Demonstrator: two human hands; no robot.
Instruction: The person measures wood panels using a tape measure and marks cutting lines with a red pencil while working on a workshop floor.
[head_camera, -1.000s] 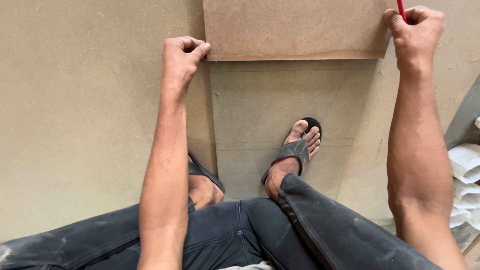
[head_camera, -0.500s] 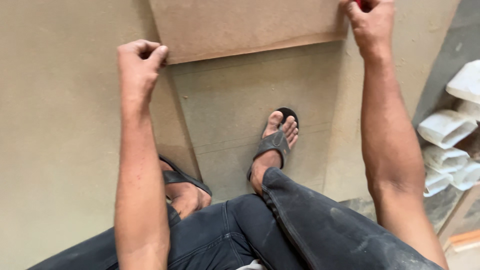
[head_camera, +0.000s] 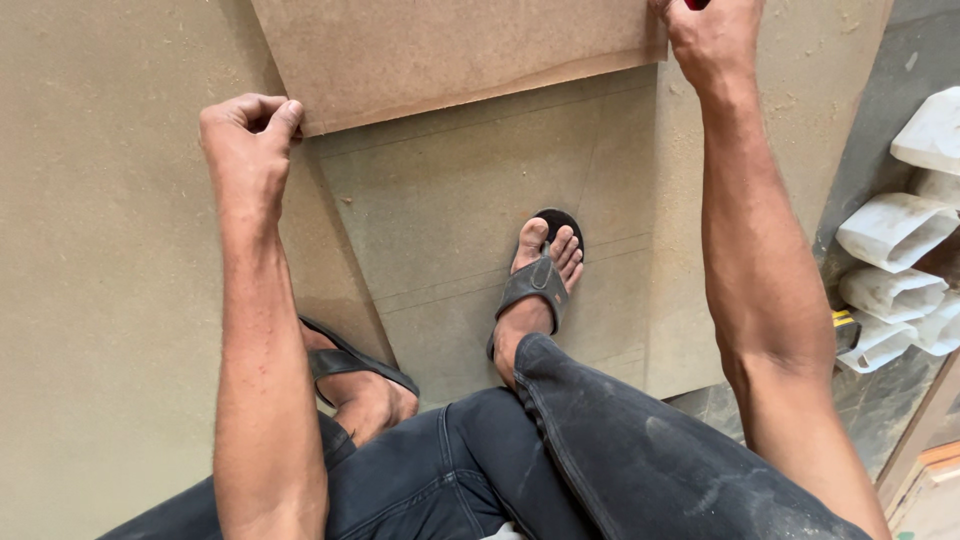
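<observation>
The brown board (head_camera: 450, 50) lies flat at 12 o'clock, on top of bigger boards (head_camera: 480, 230). It looks thin, stiff and light, best held by its edges. The left hand (head_camera: 245, 135) pinches its near corner at 10 o'clock. The right hand (head_camera: 712, 40) at 1 o'clock grips a red pencil (head_camera: 696, 4) and presses the other corner. White pipe pieces (head_camera: 895, 235) sit at 3 o'clock

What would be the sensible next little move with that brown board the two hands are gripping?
Probably square it up. The brown board lies skewed across the larger sheet beneath, its near edge slanting. The left hand pinches its near corner and the right hand, with something red, grips the other, so a slight turn looks likely.
</observation>
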